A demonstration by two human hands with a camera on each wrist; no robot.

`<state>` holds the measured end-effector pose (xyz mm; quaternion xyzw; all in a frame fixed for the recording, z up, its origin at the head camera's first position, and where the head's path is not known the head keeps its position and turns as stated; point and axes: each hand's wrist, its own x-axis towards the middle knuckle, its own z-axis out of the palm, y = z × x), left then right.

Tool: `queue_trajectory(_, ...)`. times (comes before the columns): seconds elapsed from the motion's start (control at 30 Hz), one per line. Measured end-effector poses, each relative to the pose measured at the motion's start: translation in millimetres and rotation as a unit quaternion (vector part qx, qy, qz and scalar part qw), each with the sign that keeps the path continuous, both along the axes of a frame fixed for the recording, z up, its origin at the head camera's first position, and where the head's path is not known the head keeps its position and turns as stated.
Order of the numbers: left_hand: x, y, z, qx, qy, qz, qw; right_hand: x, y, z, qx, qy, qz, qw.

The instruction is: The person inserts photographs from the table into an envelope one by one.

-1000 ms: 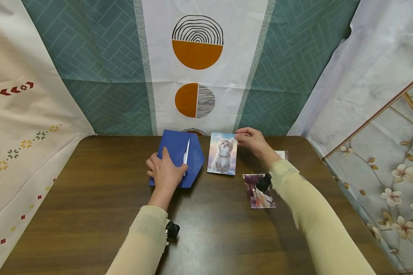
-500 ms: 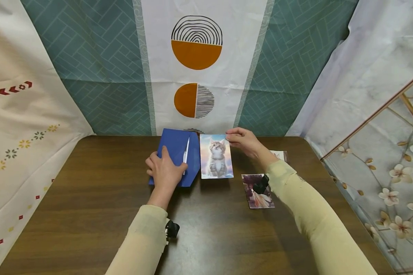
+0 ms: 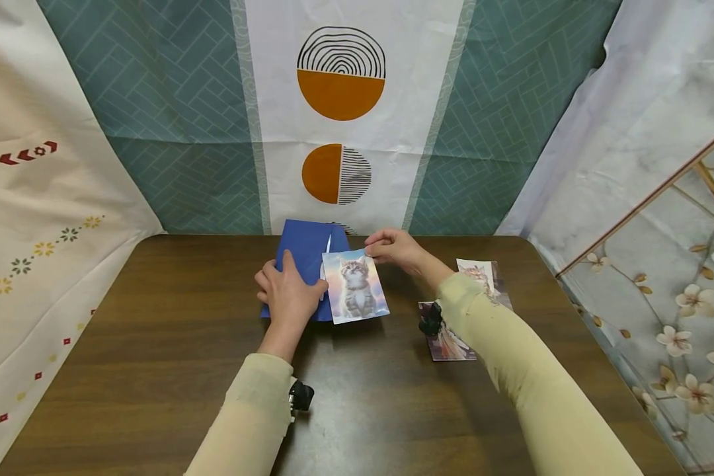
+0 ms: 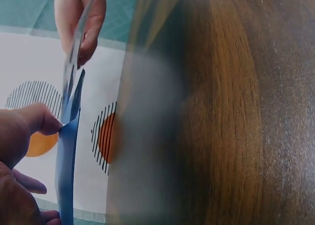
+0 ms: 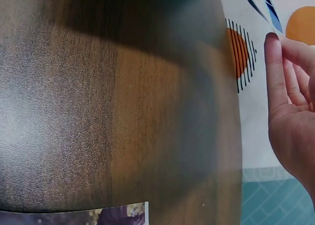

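Observation:
A blue envelope [image 3: 303, 239] is held up off the table at the far middle. My left hand [image 3: 288, 294] grips it, thumb at the opening and fingers behind, as the left wrist view shows on the envelope edge [image 4: 66, 171]. My right hand [image 3: 397, 250] pinches the upper right corner of a kitten picture card [image 3: 357, 291] between thumb and fingers. The card tilts, its left edge at the envelope's opening near my left thumb, and it covers much of the flap. Whether that edge is inside the opening, I cannot tell.
On the brown wooden table [image 3: 155, 370], a dark purple picture card [image 3: 452, 349] lies to the right, partly under my right wrist. Behind it lie more picture cards [image 3: 478, 270], partly covered by my sleeve. A patterned curtain [image 3: 339, 132] hangs at the table's far edge.
My right hand has moved left with the kitten card, from beside the envelope to its opening, tilting the card on the way. The left hand keeps its hold, nearly still.

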<state>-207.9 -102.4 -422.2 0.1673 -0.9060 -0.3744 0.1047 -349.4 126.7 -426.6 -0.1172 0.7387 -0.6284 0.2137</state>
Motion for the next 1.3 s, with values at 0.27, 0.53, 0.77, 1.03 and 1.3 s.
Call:
queue_trajectory(0.27, 0.2, 0.4, 1.7, 0.005, 0.005, 0.001, 1.0, -0.1, 2.2, 0.5, 0.025, 0.006, 0.005, 1.0)
queue_trajectory(0.53, 0.9, 2.4, 1.0, 0.005, -0.006, -0.006, 1.0, -2.3, -11.2, 3.1, 0.004, 0.026, -0.036, 0.999)
queue_trajectory(0.77, 1.2, 2.7, 0.9, 0.002, -0.012, -0.006, 0.9999, 1.9, -33.4, -1.0, -0.03, 0.054, -0.071, 0.996)
queue_trajectory(1.03, 1.1, 3.3, 0.4, 0.0, -0.016, -0.006, 0.9999, 6.7, -53.0, -4.5, -0.05, 0.08, -0.078, 0.992)
queue_trajectory(1.3, 1.4, 3.4, 1.0, 0.007, -0.019, -0.005, 0.9998, 9.6, -55.2, -3.3, -0.018, 0.085, -0.077, 0.993)
